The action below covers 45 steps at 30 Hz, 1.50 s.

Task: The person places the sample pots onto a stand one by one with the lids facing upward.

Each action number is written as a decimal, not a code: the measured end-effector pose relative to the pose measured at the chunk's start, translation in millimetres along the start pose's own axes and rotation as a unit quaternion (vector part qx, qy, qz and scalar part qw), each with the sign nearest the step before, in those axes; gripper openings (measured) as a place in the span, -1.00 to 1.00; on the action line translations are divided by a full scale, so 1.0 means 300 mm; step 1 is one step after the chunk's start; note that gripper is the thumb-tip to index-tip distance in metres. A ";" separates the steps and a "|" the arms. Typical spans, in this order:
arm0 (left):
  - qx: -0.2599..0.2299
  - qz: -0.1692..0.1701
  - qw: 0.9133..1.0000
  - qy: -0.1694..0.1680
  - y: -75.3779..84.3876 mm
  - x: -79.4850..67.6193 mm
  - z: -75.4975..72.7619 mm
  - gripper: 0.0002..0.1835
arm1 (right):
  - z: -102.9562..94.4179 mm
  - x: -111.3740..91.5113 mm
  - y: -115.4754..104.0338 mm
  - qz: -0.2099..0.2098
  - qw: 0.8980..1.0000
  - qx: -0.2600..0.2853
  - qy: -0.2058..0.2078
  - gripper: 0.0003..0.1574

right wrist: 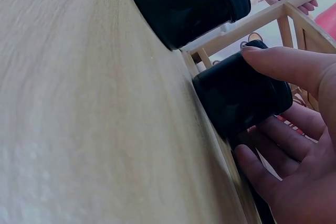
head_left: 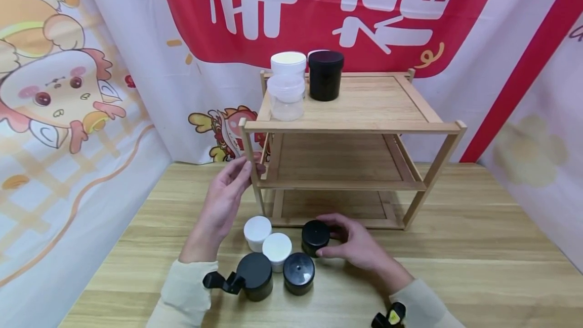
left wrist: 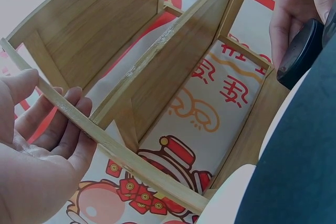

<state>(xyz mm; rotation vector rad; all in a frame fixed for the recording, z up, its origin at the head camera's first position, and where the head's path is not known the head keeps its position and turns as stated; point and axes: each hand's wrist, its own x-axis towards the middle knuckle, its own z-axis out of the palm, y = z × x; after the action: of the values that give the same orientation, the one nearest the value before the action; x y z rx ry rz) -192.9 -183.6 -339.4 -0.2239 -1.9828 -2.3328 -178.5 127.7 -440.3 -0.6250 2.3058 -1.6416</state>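
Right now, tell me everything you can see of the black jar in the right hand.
The black jar is squat, round and smooth, plastic by its look, with its black lid on. It is roughly upright, just in front of the wooden rack. The right hand grips it by the sides. Whether its base touches the table is unclear.

The wood-grained table carries a wooden shelf with three levels; before it stand a white jar, a second white jar just beside, a wide black jar and a shiny-lidded jar; a gripped black jar is upright near the shelf's front; the shelf's top bears a clear tub, a white tub and a tall black tub.
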 end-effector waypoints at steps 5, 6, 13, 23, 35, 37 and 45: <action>0.002 0.001 1.000 0.003 0.003 -0.001 0.000 -0.55 | 0.005 0.002 0.000 -0.001 1.000 0.000 0.001 -0.09; 0.002 0.001 1.000 0.004 0.003 -0.001 0.000 -0.56 | 0.006 0.003 0.000 -0.001 1.000 -0.001 0.002 -0.09; 0.001 -0.001 1.000 0.009 0.003 -0.001 -0.001 -0.61 | 0.014 0.003 0.000 0.007 1.000 -0.010 0.010 -0.10; 0.002 -0.006 1.000 0.011 0.007 -0.003 0.006 -0.59 | 0.012 0.000 0.000 0.002 1.000 -0.002 0.014 -0.11; 0.002 -0.007 1.000 0.009 -0.001 -0.001 0.003 -0.55 | 0.005 -0.004 -0.018 0.010 1.000 -0.003 0.020 -0.11; -0.001 -0.004 1.000 0.008 -0.003 -0.002 0.003 -0.56 | 0.003 -0.006 -0.024 0.017 1.000 -0.004 0.022 -0.10; -0.002 0.005 1.000 0.006 -0.006 -0.003 0.004 -0.52 | -0.026 -0.019 -0.072 0.034 0.997 -0.043 0.058 -0.12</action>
<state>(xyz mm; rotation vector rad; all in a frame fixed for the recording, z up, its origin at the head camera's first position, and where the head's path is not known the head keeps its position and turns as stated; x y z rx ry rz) -192.3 -182.2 -341.0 -0.2184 -1.9668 -2.3268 -172.7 131.1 -417.6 -0.4744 2.4631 -1.5949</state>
